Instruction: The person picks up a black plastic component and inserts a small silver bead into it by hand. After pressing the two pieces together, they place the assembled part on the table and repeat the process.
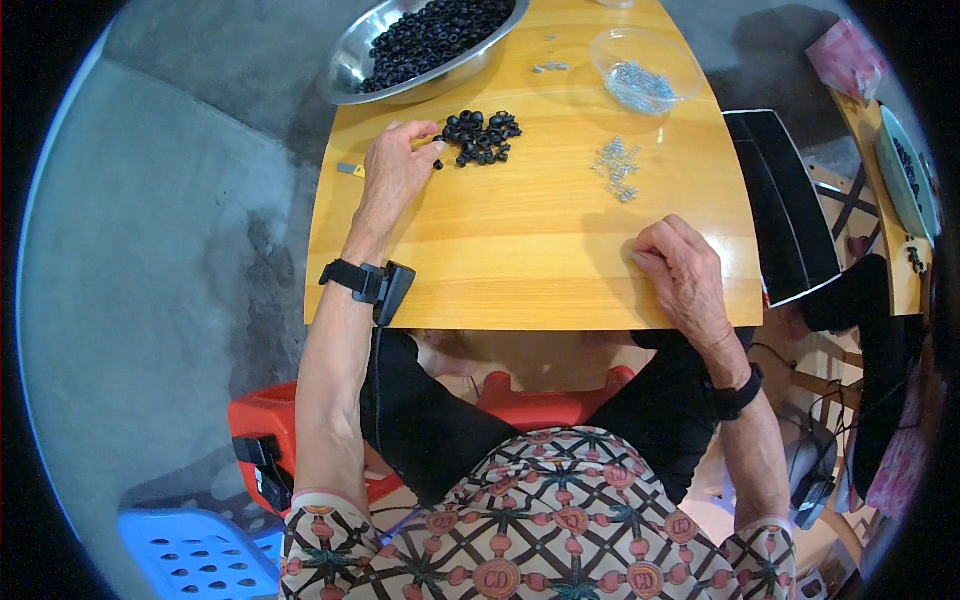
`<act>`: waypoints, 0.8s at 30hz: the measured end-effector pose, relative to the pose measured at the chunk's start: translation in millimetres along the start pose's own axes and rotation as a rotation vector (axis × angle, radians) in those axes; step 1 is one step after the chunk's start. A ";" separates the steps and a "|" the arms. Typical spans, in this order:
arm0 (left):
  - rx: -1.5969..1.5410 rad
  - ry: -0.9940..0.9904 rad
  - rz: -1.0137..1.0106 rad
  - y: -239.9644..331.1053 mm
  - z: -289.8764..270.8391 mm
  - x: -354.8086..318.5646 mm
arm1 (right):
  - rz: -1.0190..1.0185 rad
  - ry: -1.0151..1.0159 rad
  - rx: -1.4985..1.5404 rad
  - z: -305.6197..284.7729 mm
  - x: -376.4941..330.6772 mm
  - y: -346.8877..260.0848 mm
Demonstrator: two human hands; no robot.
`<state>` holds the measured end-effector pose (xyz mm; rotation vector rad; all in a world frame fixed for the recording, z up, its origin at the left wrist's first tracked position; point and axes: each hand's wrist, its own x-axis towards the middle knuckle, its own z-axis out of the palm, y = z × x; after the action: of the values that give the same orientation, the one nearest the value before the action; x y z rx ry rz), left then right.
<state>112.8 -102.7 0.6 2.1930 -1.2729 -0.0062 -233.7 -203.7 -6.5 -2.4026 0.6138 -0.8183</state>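
Observation:
My left hand [395, 168] is at the left edge of a loose pile of small black ring-shaped parts [482, 138]. Its fingers are apart, with the tips beside the nearest parts. A yellow-handled tool [351, 170], perhaps a cutter, lies partly hidden behind that hand. Over the front right of the wooden table [500, 285], my right hand [682, 268] is closed, thumb against the curled fingers. Whatever it may hold is hidden. Beyond it lies a scatter of small silvery metal pieces [617, 170].
A steel bowl [345, 75] full of black parts stands at the far left. At the far right is a clear plastic tub [688, 75] of metal pieces. A blue stool [200, 550] and a red one [270, 405] are on my left. Another table [905, 295] holds a green basin [890, 165].

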 end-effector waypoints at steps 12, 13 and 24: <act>0.093 -0.096 -0.036 16.1 -0.7 -10.5 | -0.023 0.017 0.023 1.6 -2.6 4.7; -0.044 -0.136 -0.162 19.8 -1.7 -14.7 | -0.041 0.023 0.023 1.7 -2.9 5.1; -0.137 -0.165 0.075 55.3 15.6 -52.9 | -0.046 0.043 0.020 2.0 -4.7 8.4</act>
<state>36.0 -88.5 0.2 2.0609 -1.4011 -0.2416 -237.7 -206.8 -14.9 -2.3947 0.5667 -0.8927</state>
